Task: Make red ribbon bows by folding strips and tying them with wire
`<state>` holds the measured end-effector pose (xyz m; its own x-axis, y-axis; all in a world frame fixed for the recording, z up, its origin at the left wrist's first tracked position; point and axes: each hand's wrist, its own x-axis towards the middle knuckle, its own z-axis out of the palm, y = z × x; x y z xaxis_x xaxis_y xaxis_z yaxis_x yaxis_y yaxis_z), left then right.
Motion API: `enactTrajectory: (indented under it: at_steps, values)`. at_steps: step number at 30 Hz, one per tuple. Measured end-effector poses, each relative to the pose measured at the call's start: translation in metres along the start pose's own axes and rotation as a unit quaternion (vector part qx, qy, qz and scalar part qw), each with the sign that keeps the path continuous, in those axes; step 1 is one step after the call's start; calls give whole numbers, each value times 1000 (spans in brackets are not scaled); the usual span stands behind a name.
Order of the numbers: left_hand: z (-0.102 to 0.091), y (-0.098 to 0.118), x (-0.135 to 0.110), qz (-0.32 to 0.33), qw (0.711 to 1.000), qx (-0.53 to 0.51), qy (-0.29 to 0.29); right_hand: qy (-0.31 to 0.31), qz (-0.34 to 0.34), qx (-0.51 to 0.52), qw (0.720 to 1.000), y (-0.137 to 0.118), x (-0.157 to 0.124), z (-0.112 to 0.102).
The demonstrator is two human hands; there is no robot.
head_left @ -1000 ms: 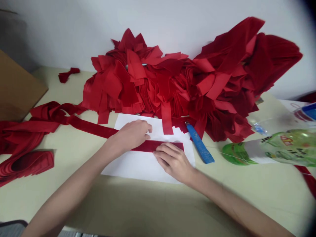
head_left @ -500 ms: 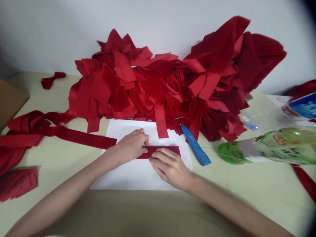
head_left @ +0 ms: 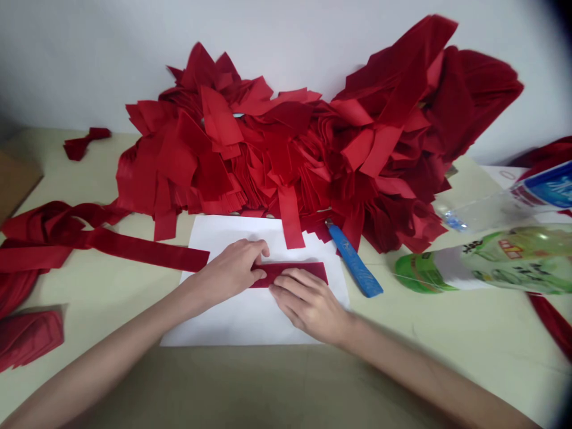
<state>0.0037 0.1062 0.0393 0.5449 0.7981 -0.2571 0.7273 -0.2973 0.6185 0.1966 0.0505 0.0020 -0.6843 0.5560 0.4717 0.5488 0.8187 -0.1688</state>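
red ribbon [head_left: 272,271] under right hand [head_left: 310,305], fingers bunched, grip unclear; left hand [head_left: 235,268] beside, thumb and forefinger parted.

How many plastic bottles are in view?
2: the green bottle lying at the right edge, and the clear blue-labelled bottle just beyond it. Others could be hidden behind the red pile.

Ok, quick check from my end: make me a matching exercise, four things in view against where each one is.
1. right hand
2. blue tool
3. green bottle
4. white sheet

A. lying on its side, far right of the picture
B. beneath the red strip
C. slanted, upper end at the red pile
D. on top of the red strip

Pairs: 1-D, 2-C, 3-A, 4-B
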Motion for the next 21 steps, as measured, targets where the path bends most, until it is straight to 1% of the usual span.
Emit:
enactTrajectory:
  at_steps: [3, 9, 11, 14, 21]
  values:
    - [-4, 1, 2, 0, 1000, -26, -16, -2, -1, 1, 1000, 0, 1, 0]
    - [-6, 6, 4, 19, 999, -50, 5, -2, 0, 5, 1000, 0, 1, -1]
    - [-4, 4, 4, 11, 998, -56, 6, -1, 0, 4, 1000, 0, 1, -1]
    - [-3, 1, 5, -5, 998, -66, -8, 0, 2, 4, 1000, -1, 1, -1]
    - [-5, 1, 5, 3, 999, -42, -2, 1, 3, -6, 1000, -1, 2, 0]
